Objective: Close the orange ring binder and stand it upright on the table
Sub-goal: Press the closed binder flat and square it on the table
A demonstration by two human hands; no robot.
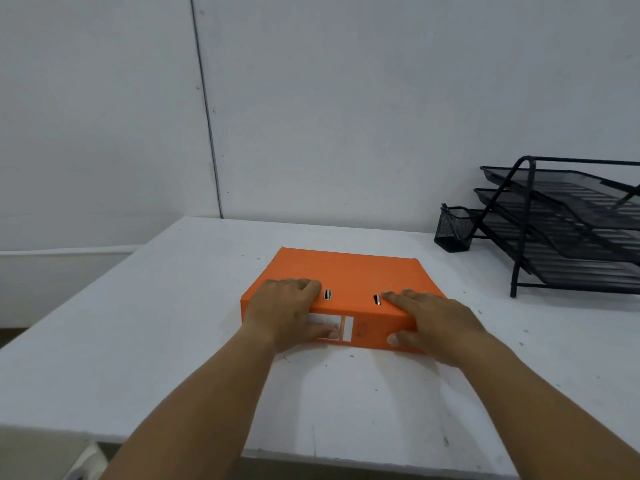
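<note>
The orange ring binder (346,273) lies flat and closed on the white table (173,323), its spine with a white label facing me. My left hand (285,311) grips the near left corner, fingers on the cover and thumb across the spine label. On the near right corner my right hand (438,323) holds the same way, fingers on top and thumb against the spine. Two small metal slots show on the cover between my hands.
A black mesh letter tray rack (568,230) with three tiers stands at the back right, and a small black mesh cup (453,230) hangs on its left side. A white wall runs behind the table. The table's left edge slants from back to front.
</note>
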